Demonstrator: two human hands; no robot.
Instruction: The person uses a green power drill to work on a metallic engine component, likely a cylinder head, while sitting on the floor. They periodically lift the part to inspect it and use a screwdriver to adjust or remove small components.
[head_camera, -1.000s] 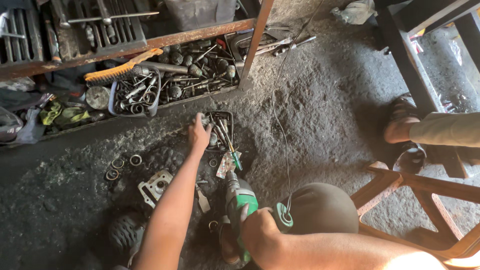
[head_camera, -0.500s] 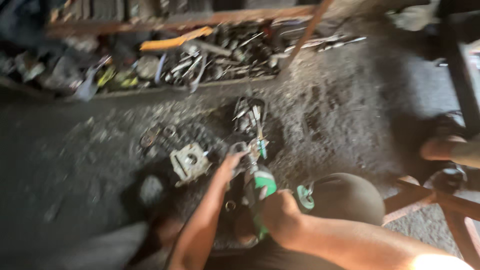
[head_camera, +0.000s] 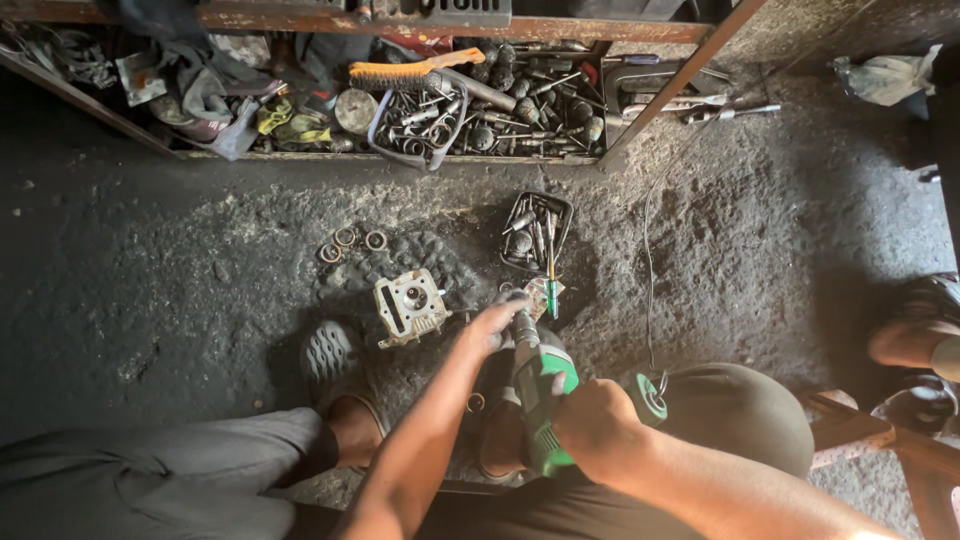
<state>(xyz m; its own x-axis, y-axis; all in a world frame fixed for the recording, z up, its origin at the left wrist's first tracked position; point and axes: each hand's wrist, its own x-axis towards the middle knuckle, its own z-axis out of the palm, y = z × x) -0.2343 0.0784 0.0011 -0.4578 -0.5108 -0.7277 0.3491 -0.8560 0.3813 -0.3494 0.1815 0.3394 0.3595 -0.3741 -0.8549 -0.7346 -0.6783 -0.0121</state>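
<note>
Head view of a person seated low over a dark, gritty, oil-stained concrete floor (head_camera: 180, 290); the right hand (head_camera: 598, 425) is wrapped around the body of a green-and-black handheld power tool (head_camera: 540, 395), while the left hand (head_camera: 492, 325) closes on the tool's front end, though whether it grips the head or a fitting there cannot be told; the two hands sit close together along the one tool, which points away from the person toward the floor.

The step in hand reads as setting up or steadying the tool's working end; the next move would seem to call for a firm two-handed hold and a true line on the work.

Just left of the left hand lies a pale cast-metal engine part (head_camera: 410, 305), blocky, finned, with a round bore; beyond it, three thin metal rings (head_camera: 350, 242) lie in a loose cluster; ahead of the tool stands a small black tray of steel bits and sockets (head_camera: 537, 232), greasy and dull; a green-handled screwdriver (head_camera: 550, 280) lies at its near edge; a rusted shelf (head_camera: 420, 150) of jumbled tools holds an orange-handled wire brush (head_camera: 415, 70); a grey perforated rubber clog (head_camera: 332, 362) covers the person's foot.
</note>
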